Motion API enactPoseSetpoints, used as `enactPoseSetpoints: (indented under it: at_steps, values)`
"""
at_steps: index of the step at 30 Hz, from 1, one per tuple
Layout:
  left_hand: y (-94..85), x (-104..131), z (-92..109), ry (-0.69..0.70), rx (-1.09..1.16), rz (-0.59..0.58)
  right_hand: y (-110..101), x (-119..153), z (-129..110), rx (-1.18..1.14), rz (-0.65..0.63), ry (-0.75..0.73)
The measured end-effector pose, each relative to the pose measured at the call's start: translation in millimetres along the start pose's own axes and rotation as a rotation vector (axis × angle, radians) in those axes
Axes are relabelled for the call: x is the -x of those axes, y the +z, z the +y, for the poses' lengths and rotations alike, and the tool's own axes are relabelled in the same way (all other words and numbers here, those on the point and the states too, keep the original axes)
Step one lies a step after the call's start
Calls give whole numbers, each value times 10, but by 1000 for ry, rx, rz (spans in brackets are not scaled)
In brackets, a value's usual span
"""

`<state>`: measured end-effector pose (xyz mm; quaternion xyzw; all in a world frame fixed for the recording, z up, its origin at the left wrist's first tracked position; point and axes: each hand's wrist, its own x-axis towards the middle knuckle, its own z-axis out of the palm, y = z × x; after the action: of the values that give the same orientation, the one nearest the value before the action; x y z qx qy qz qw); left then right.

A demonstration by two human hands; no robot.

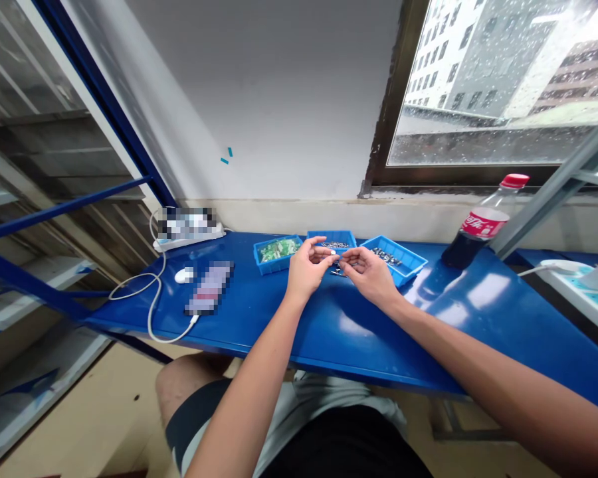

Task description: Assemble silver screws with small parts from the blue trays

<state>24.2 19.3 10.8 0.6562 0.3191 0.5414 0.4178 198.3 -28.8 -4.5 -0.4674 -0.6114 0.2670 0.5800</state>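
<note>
My left hand and my right hand are raised close together over the blue table, fingertips almost meeting. A tiny pale round piece shows at the fingertips of my left hand, between its thumb and fingers. The thumb and fingers of my right hand are pinched together; what is in them is too small to make out. Behind my hands stands a blue bin with thin metal pieces, partly hidden by my fingers. Small metal parts fill another blue bin beside my right hand. Left of my left hand, a third blue bin holds green-and-white pieces.
A cola bottle stands at the back right. On the left lie a phone with a charging cable, a small white object and a power strip. Metal frame posts border both sides.
</note>
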Motion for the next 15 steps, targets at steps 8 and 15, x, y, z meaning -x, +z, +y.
enactPoseSetpoints:
  at_steps: [8, 15]
  values:
    - [33, 51, 9, -28, 9, -108, -17, 14, -85, 93, -17, -69]
    - [32, 33, -39, -23, -14, -63, -26, -6, -18, 127, -13, -54]
